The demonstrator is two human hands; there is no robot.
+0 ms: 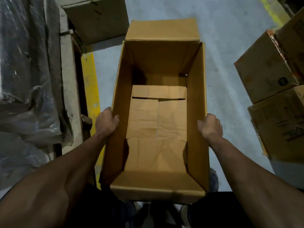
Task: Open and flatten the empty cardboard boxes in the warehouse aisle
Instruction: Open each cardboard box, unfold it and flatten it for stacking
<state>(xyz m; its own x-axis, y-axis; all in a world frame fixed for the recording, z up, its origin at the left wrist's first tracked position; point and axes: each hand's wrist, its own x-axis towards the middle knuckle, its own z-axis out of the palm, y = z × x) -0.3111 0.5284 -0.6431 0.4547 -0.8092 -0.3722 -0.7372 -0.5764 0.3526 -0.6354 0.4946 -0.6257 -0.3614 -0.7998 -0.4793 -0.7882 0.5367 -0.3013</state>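
An empty brown cardboard box (196,112) is held open-side up in front of me, over the grey floor. Its top flaps stand out at the far and near ends, and its bottom flaps are folded shut inside. My left hand (106,123) grips the rim of the left wall, thumb inside the box. On the right wall's rim my right hand (210,127) holds on the same way. Nothing lies inside the box.
Stacked closed cartons (269,69) stand at the right, another carton (97,17) at the far left. A plastic-wrapped pallet load (28,79) fills the left side beside a yellow floor line (91,83). Bare grey floor (225,38) lies beyond the box. My shoes (184,213) show below it.
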